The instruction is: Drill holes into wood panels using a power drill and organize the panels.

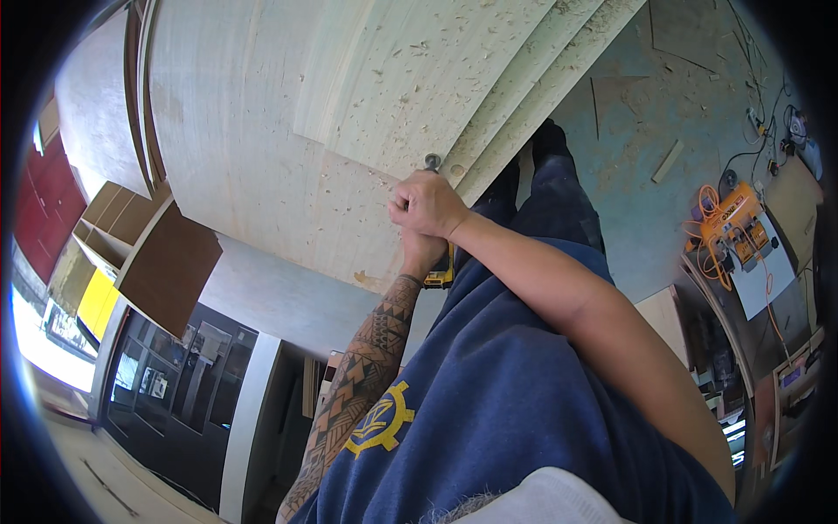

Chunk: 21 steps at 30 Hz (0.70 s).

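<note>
Both my hands are closed around a drill (439, 279), whose yellow and black base shows below them. My left hand (422, 248) wraps its grip, partly hidden under my right hand. My right hand (427, 206) is closed over the drill's upper body, hiding most of it. A round metal cutting bit (432, 162) sticks out beyond my right hand, close to the edge of a pale wooden board (367, 96). Whether the bit touches the wood I cannot tell. Just right of the bit, a round hole or recess (458, 171) shows in a board.
Several boards lie stacked in steps, strewn with wood shavings. On the right stand an orange machine (733, 218) with an orange hose and a tangle of cables (768, 131). A wood strip (668, 162) lies on the floor. A brown panel (168, 266) stands at left.
</note>
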Available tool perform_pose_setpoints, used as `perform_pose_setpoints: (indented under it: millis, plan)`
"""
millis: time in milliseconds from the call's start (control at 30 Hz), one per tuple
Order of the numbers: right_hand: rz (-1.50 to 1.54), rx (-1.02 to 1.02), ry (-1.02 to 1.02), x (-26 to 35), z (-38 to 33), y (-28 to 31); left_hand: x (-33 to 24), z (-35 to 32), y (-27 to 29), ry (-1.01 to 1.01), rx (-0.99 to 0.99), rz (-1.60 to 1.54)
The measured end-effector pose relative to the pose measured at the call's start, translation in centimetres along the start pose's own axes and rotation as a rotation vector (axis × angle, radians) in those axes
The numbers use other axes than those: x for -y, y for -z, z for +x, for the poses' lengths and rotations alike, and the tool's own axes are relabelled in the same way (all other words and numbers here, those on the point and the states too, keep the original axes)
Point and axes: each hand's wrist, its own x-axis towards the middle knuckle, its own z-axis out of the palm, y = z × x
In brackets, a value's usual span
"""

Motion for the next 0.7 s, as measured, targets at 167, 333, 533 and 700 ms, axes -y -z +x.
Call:
perform_pose_setpoints:
  millis: [167,333,533,700]
  plan:
    - [-0.044,0.109,0.117,0.1,-0.4,-1.7,2.9,-1.9,-0.9,0.086,-0.061,-0.089]
    - [-0.123,0.151,0.03,0.2,1.0,-3.0,2.4,-0.9,0.4,0.187,-0.017,-0.248]
    - [-0.13,0.21,-0.128,0.4,3.1,-2.7,0.7,1.0,1.9,0.277,0.019,-0.297]
    - [-0.04,0.17,-0.198,0.3,3.2,-0.4,-1.2,2.4,2.7,0.26,0.163,0.027]
